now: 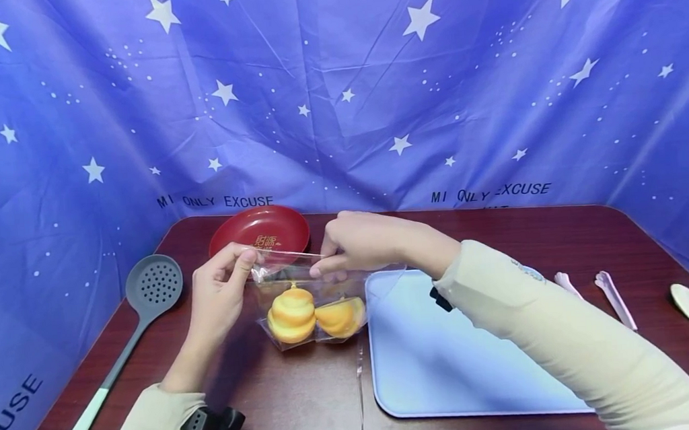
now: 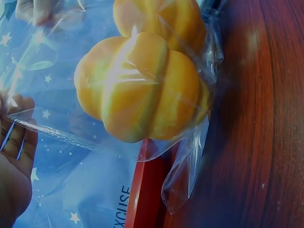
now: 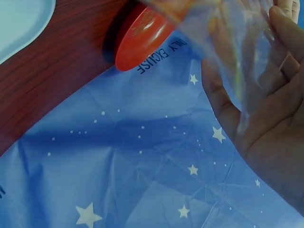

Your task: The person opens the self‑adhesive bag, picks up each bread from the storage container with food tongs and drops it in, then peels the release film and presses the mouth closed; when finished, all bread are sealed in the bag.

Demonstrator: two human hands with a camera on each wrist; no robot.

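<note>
A clear plastic bag (image 1: 320, 288) hangs over the table between the two hands. Inside it sit two glossy yellow-orange lobed pieces, one like a stacked bun (image 1: 292, 315) and one lower and rounder (image 1: 342, 317). At the bag's upper left corner, my left hand (image 1: 219, 289) pinches the plastic between thumb and fingers. My right hand (image 1: 365, 240) pinches the bag's upper edge farther right, its fingers bent downward. Large in the left wrist view, a lobed piece (image 2: 137, 90) shows through the film. The right wrist view has plastic (image 3: 232, 61) lying between thumb and fingers.
Behind the bag lies a red plate (image 1: 236, 223) with gold characters. A light blue tray (image 1: 454, 368) is under the right forearm. A grey slotted skimmer (image 1: 154, 284) lies at left; pink-white utensils (image 1: 615, 298) and a cream spoon (image 1: 688, 303) lie at right. A starry blue cloth (image 1: 339, 141) stands behind.
</note>
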